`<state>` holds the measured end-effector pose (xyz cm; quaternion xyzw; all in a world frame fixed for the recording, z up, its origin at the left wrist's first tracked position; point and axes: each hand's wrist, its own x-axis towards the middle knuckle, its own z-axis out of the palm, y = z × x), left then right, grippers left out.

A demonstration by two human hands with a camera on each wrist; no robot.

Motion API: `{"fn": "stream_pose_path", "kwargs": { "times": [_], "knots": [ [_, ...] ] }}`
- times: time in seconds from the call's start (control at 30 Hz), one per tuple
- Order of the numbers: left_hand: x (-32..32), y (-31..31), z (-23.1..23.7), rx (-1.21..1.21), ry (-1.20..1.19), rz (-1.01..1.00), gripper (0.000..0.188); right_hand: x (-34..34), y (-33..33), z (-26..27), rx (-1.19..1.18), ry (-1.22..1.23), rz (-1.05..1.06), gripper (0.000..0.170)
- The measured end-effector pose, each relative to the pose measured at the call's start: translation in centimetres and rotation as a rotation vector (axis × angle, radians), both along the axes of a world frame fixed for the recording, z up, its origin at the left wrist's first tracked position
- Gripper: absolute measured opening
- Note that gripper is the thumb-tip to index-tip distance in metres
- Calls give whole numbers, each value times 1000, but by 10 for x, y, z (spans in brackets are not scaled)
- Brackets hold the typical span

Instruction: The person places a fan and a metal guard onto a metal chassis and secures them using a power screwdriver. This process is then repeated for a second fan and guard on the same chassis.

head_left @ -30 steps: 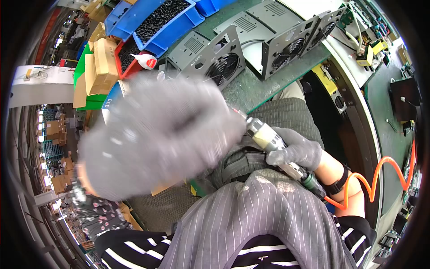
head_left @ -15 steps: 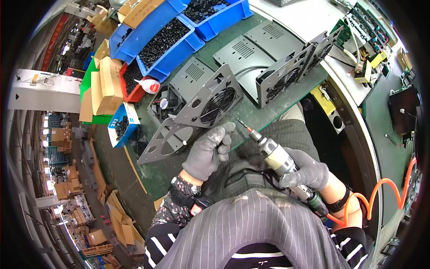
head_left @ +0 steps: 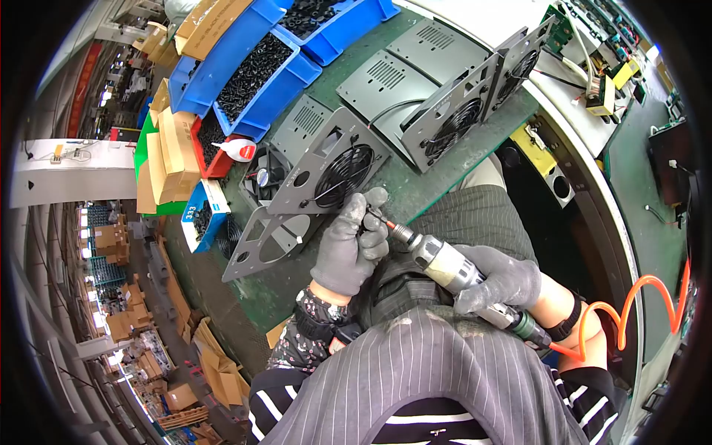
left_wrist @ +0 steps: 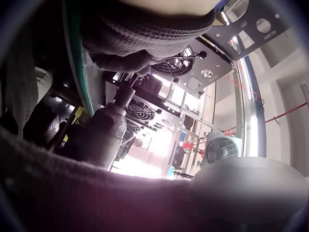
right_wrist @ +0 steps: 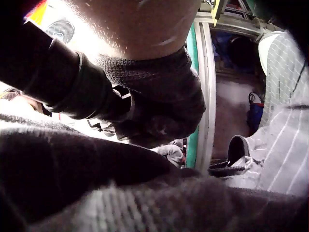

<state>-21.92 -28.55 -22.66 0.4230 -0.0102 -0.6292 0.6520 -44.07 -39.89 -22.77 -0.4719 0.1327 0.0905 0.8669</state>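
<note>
In a grey glove, the right hand (head_left: 506, 280) grips a powered screwdriver (head_left: 445, 265) whose orange hose runs off to the right. The gloved left hand (head_left: 348, 248) has its fingers curled at the screwdriver's bit, with thumb and forefinger pinching around the tip; a small dark piece seems to be there, too small to name. Just beyond the left hand stands a grey metal panel with a fan (head_left: 345, 175). The left wrist view shows the screwdriver's nose (left_wrist: 123, 96) close under the left fingers. In the right wrist view the right hand (right_wrist: 161, 104) wraps the dark tool body (right_wrist: 82, 84).
Two more fan panels (head_left: 452, 122) stand at the right of the green bench (head_left: 415, 194). Blue bins (head_left: 308, 68) of small black parts, a red bin, a white bottle (head_left: 239, 150) and a cardboard box (head_left: 178, 156) lie at the back left. A flat cut-out panel (head_left: 256, 248) leans beside the left hand.
The left hand, blurred near the camera at first, came down to the bench front, and its fingers now meet the bit. The screwdriver moved slightly left toward them.
</note>
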Motion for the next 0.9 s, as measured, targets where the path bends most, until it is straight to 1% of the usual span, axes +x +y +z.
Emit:
{"fn": "stream_pose_path", "kwargs": {
  "times": [0.07, 0.13, 0.17, 0.23, 0.27, 0.3, 0.37, 0.4, 0.43, 0.47, 0.5, 0.53, 0.57, 0.6, 0.63, 0.7, 0.73, 0.8, 0.83, 0.9],
  "knots": [
    [-3, 0, 1, 3, -31, 20, 36, -1, -1, -1, 2, 3, -4, 54],
    [-4, 1, 2, -42, -200, 4, 40, -3, -2, -3, 27, -31, -2, 56],
    [-4, 0, 3, -40, -201, 1, 40, -3, -2, -3, 29, -32, -4, 56],
    [-3, 1, 5, -62, -293, -51, 44, -4, -2, -2, 29, -72, -7, 58],
    [5, 5, 5, -98, -360, -205, 44, -5, -3, -1, 31, -73, -10, 58],
    [8, 6, 11, -97, -361, -207, 44, -5, -4, 0, -9, -53, -45, 58],
    [5, 7, 37, 130, -1007, -666, 44, -6, -8, -1, -51, -37, -83, 58],
    [-1, 5, 62, 129, -1308, -746, 38, -7, -11, -5, -78, -7, -124, 58],
    [1, 6, 77, -38, -1590, -753, 32, -7, -13, -8, -103, 25, -165, 57],
    [2, 3, 106, -21, -1668, -757, 27, -6, -18, -4, -106, 85, -142, 56],
    [7, -1, 118, -201, -1898, -610, 26, -5, -20, -6, -106, 85, -142, 56],
    [6, -3, 134, -34, -1885, -533, 26, -3, -22, -8, -113, 68, -156, 56],
    [8, -13, 149, -36, -2000, -460, 29, -1, -24, -10, -122, 49, -170, 57],
    [9, -25, 165, 107, -2206, -531, 35, 2, -24, -6, -112, 40, -184, 57],
    [13, -34, 173, 231, -2255, -586, 40, 3, -24, -8, -114, 35, -181, 57],
    [29, -51, 170, 252, -2221, -666, 41, 7, -22, -13, -111, 15, -194, 57],
    [31, -59, 169, 251, -2222, -666, 41, 8, -23, -12, -112, 15, -195, 57],
    [32, -72, 165, 421, -1969, -978, 41, 10, -22, -7, -71, 55, -178, 56],
    [40, -76, 160, 421, -1962, -984, 41, 11, -22, -6, -66, 60, -178, 56],
    [55, -80, 146, 517, -1801, -1095, 40, 11, -21, -5, 76, 53, -181, 55]
  ]
}}
